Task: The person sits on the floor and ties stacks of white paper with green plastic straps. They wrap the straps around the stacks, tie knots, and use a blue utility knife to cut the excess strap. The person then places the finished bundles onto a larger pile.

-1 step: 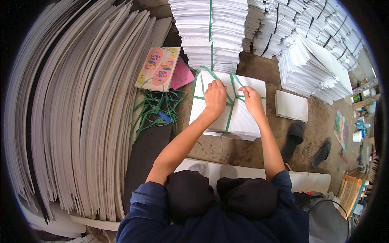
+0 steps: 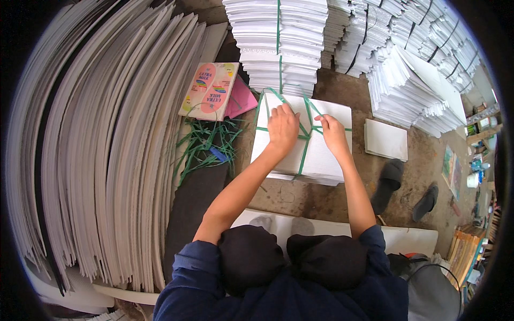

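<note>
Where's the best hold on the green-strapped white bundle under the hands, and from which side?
Probably its left and right edges, left hand and right hand coming in from either side: the white bundle lies flat and boxy, with floor showing on both sides, while the tall stack crowds its far edge.

The shirt (image 2: 300, 302) is navy blue, plain over the part that shows, its cloth matte and softly creased. The left sleeve (image 2: 195, 267) is loose and ends near the elbow in a broad band that looks turned back; the right sleeve (image 2: 372, 241) is the same navy and stops at about the same height. Black trousers (image 2: 327, 261) cover both knees, rounded and dull, with small folds. Both forearms are bare, as are the left grip (image 2: 283, 128) and right grip (image 2: 333, 132).
</note>
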### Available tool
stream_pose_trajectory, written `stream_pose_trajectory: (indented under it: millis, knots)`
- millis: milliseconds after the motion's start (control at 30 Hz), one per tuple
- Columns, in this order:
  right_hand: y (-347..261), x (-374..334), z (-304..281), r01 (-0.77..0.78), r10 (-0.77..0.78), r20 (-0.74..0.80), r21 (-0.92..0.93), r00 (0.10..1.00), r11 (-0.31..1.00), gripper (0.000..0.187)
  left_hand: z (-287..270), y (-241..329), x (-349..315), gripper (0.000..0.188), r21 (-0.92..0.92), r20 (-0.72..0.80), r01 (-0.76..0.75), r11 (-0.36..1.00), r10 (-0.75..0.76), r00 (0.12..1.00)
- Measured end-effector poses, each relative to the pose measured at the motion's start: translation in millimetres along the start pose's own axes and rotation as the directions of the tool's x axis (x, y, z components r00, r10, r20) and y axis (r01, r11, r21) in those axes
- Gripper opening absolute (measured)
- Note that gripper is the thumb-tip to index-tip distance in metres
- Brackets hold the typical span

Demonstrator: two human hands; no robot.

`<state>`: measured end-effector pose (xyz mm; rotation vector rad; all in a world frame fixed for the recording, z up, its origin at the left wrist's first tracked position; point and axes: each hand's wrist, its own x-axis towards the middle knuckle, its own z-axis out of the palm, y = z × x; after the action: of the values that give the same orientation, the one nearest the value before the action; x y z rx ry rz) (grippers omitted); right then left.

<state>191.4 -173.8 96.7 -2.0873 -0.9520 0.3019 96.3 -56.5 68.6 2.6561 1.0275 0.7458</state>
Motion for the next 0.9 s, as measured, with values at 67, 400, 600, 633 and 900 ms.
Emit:
stream_pose_trajectory:
  millis: [67, 400, 600, 633, 900]
  knots:
    - [3.9, -2.3, 2.7, -0.037, 0.037, 0.005, 0.019, 0.999, 0.999, 0.022, -5.0, -8.2, 6.8, 0.047, 0.112, -0.051, 0.036, 0.993, -0.03, 0.998]
    - [-7.8, 4.3, 11.9, -0.106, 0.106, 0.009, -0.061, 0.994, 0.993, 0.025, 7.9, -16.2, 26.8, 0.023, -0.234, 0.037, 0.131, 0.963, -0.126, 0.991]
    - [-22.6, 4.9, 14.4, 0.081, -0.1, 0.203, 0.103, 0.974, 0.991, 0.034, -36.6, 9.2, 60.1, 0.016, -0.9, 0.134, 0.099, 0.424, 0.053, 0.99]
    - [-29.8, 5.2, 15.7, 0.087, -0.123, 0.259, 0.146, 0.958, 0.985, 0.037, -36.8, 9.2, 59.2, 0.016, -0.885, 0.183, 0.135, 0.446, 0.065, 0.981]
    - [-9.4, 11.2, 14.0, -0.088, 0.071, 0.09, 0.201, 0.993, 0.976, 0.044, -33.1, -3.1, 26.8, 0.031, -0.538, 0.252, -0.153, 0.829, 0.331, 0.909]
